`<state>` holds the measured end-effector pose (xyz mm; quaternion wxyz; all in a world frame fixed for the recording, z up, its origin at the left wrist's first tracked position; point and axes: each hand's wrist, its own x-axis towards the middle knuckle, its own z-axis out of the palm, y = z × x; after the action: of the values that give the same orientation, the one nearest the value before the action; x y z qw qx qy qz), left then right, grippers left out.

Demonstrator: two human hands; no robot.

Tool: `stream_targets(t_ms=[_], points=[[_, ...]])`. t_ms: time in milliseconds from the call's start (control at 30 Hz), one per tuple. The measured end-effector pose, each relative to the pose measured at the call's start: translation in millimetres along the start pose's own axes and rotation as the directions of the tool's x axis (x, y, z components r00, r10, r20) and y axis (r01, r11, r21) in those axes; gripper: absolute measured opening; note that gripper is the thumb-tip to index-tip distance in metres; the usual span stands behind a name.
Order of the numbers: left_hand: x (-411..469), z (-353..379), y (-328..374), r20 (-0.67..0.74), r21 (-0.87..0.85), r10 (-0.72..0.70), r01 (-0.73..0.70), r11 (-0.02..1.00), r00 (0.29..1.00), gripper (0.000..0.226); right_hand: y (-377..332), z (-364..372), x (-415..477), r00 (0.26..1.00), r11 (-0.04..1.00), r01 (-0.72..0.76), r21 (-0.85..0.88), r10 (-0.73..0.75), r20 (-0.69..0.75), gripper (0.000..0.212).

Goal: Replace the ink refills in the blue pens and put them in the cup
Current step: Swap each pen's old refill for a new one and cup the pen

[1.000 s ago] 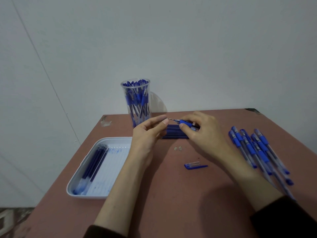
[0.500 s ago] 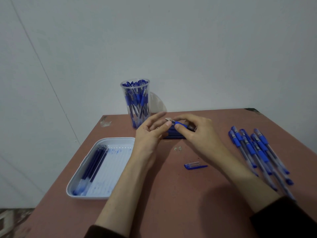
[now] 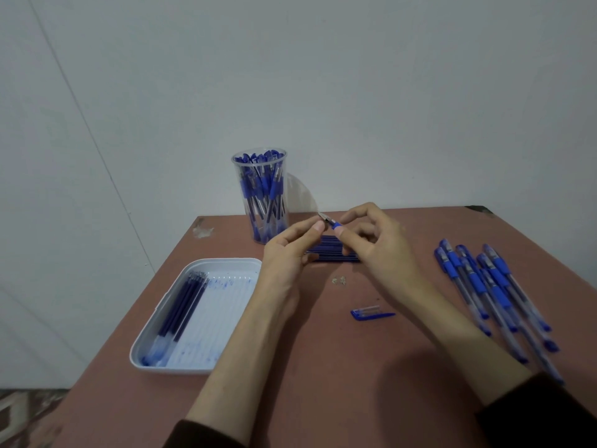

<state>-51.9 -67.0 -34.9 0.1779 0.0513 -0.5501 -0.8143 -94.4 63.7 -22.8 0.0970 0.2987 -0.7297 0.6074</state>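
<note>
With the pen (image 3: pixel 335 225) pinched at its grip by the right hand (image 3: pixel 374 244) above the bench (image 3: pixel 323 367), near the cup (image 3: pixel 263 195), and the left hand (image 3: pixel 287 253) set at the metal tip (image 3: pixel 323 216) (grasp not discernible), the small tip may be dropped if insecurely held.

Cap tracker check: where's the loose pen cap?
Head view, centre: pen cap lies on the table, on the near side of the right hand, left of the loose pens.

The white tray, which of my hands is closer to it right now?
Left. The left hand is just right of the tray's far corner; the right hand is farther right still, pinching a pen.
</note>
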Motion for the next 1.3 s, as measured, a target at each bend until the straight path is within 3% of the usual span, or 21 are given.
stream_targets(t_ms=[167,267,467,667,967,1300], points=[[0.1,2.4,-4.3,0.075,-0.033,-0.004,0.006,0.999,0.997,0.04,-2.0,2.5,-2.5,0.999,1.0,-0.006,-0.013,0.006,0.039,0.01],[-0.3,2.6,-3.6,0.044,-0.031,0.004,-0.003,1.0,0.999,0.043,-5.4,2.7,-3.8,0.999,0.999,-0.014,0.033,0.012,0.046,0.007],[2.3,-2.3,-1.7,0.013,0.07,0.006,-0.007,0.998,1.0,0.016,-6.0,-1.3,-0.9,0.999,0.997,-0.049,0.065,0.049,-0.003,0.007],[1.7,-0.7,-4.6,0.026,0.048,0.009,-0.01,0.999,1.0,0.047,-3.5,3.9,-3.8,1.0,0.998,0.001,-0.062,-0.001,0.002,0.011],[1.3,-2.1,-2.2,-0.036,0.124,0.006,-0.001,0.992,0.999,0.031,-5.2,4.6,-4.1,1.0,1.0,0.008,-0.014,-0.008,-0.005,0.01],[-2.6,1.0,-2.5,-0.038,0.056,0.0,0.002,0.998,0.999,0.028,1.5,4.1,-1.7,0.986,0.985,-0.147,0.088,0.139,0.092,0.007]])
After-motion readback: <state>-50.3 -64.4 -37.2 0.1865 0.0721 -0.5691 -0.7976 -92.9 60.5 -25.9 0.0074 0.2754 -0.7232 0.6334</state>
